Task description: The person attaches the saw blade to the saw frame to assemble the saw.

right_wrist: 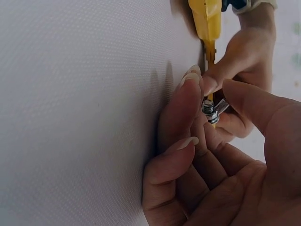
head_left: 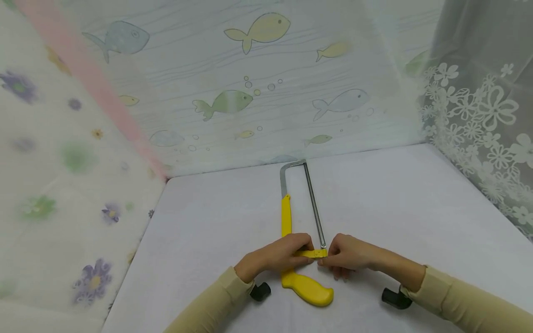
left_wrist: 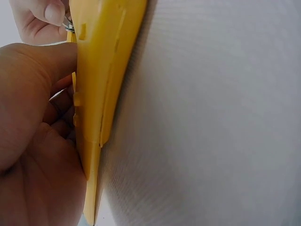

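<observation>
A hacksaw with a yellow handle [head_left: 312, 290] lies on the white-covered table, its grey metal frame [head_left: 283, 180] reaching toward the back wall. The blade [head_left: 314, 203] is fitted along the right side of the saw. My left hand [head_left: 272, 254] reaches over the yellow body and grips the short yellow crosspiece [head_left: 313, 254] between thumb and fingers. At the crosspiece's right end, my right hand [head_left: 354, 253] pinches the small metal wing nut [right_wrist: 210, 112] between thumb and fingers. Its other fingers are curled close to the cloth in the right wrist view.
White cloth [head_left: 216, 222] covers the table. A fish-print curtain [head_left: 266, 69] hangs along the back edge, a flower-print one [head_left: 75, 185] at the left and lace [head_left: 479, 115] at the right. Black wrist mounts [head_left: 395, 299] stick out below both cuffs.
</observation>
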Motion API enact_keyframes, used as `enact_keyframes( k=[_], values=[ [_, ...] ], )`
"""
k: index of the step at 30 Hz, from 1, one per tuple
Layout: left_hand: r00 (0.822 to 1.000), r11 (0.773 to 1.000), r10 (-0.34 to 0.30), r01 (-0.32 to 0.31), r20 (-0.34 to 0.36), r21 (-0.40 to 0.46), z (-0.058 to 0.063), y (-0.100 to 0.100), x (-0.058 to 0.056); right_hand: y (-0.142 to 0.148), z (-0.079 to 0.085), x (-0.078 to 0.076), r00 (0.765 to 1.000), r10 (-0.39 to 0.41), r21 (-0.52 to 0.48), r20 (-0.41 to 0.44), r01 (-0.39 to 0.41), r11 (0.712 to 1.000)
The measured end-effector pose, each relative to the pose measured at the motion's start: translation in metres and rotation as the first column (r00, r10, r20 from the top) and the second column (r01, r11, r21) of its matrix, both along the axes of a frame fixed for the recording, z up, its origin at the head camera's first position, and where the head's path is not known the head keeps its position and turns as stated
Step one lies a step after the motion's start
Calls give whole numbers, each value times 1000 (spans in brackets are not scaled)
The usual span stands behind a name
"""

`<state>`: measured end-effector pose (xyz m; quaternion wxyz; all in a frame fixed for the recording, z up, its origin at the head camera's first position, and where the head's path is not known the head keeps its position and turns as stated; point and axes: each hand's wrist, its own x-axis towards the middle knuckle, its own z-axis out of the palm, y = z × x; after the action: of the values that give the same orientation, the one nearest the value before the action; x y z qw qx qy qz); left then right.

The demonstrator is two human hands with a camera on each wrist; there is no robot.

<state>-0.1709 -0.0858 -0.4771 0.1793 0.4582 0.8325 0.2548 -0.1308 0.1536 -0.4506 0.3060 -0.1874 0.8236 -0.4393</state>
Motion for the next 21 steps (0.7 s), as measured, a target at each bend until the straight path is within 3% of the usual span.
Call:
enact_keyframes(
  k=[21],
  values=[
    [1000,1000,10,-11,-20,-18,0,0,1,15,-1,-4,999,39,-28,18,-39,999]
  ],
)
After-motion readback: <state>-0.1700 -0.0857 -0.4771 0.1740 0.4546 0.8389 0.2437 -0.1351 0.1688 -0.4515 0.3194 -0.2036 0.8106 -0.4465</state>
